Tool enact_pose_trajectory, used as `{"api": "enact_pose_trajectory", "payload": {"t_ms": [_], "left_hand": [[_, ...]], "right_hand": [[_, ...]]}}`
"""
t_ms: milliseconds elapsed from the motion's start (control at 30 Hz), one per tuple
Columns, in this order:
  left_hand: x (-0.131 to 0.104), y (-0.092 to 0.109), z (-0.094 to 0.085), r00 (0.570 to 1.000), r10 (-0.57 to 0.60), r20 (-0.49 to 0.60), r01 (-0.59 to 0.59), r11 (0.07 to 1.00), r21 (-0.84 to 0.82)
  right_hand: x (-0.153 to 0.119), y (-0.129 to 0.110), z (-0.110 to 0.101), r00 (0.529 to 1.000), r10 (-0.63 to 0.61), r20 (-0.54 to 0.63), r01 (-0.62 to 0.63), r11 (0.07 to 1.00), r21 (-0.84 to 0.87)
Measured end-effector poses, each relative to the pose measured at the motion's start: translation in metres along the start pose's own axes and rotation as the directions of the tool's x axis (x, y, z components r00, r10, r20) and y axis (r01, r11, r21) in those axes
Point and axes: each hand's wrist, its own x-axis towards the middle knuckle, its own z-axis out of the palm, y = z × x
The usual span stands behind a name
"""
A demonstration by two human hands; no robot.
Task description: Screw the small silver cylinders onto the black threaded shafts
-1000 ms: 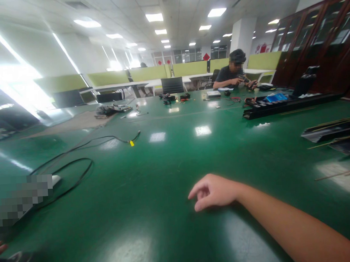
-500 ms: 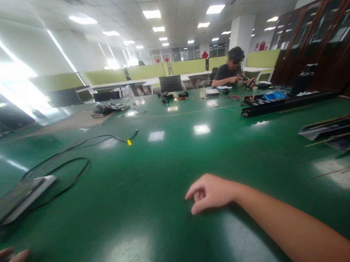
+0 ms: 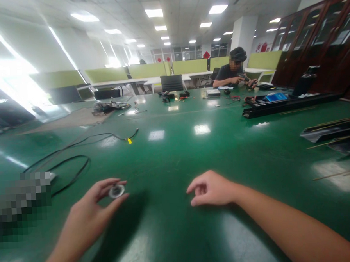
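Observation:
Between the thumb and fingers of my left hand (image 3: 93, 207) is a small round ring-like object (image 3: 116, 191), pale at the rim with a dark centre. This hand is raised over the green table (image 3: 159, 163) at the left of centre, and its shadow falls to the right. My right hand (image 3: 211, 188) rests on or just above the table, right of centre. Its fingers are curled with a gap between thumb and index finger, and nothing shows in it.
A black cable with a yellow tag (image 3: 129, 141) loops at the left beside a blurred-out device (image 3: 23, 201). Black channels (image 3: 291, 104) and thin rods lie at the right. A person (image 3: 229, 73) sits across the table, handling a dark object, near small electronics (image 3: 212, 93).
My left hand has come in from the lower left corner towards the middle, with the round object now visible in its fingers. My right hand has barely moved.

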Motion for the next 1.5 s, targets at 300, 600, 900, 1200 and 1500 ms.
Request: {"api": "enact_pose_trajectory", "payload": {"t_ms": [300, 600, 900, 1200, 1500], "left_hand": [[0.022, 0.118, 0.092, 0.835, 0.486, 0.257, -0.337, 0.822, -0.459], [0.008, 0.099, 0.108, 0.850, 0.489, 0.196, -0.338, 0.791, -0.511], [0.010, 0.105, 0.115, 0.855, 0.470, 0.219, -0.323, 0.813, -0.484], [0.014, 0.107, 0.118, 0.865, 0.454, 0.212, -0.309, 0.817, -0.488], [0.014, 0.106, 0.118, 0.868, 0.448, 0.213, -0.290, 0.807, -0.515]], "right_hand": [[0.005, 0.016, -0.011, 0.924, -0.126, -0.361, 0.008, 0.950, -0.312], [0.004, 0.012, -0.003, 0.950, -0.089, -0.300, -0.009, 0.950, -0.311], [0.001, 0.008, 0.002, 0.938, -0.103, -0.330, 0.000, 0.954, -0.298], [0.002, 0.007, 0.000, 0.940, -0.082, -0.330, -0.028, 0.949, -0.314], [0.000, 0.004, 0.005, 0.920, -0.127, -0.371, -0.015, 0.934, -0.356]]}}
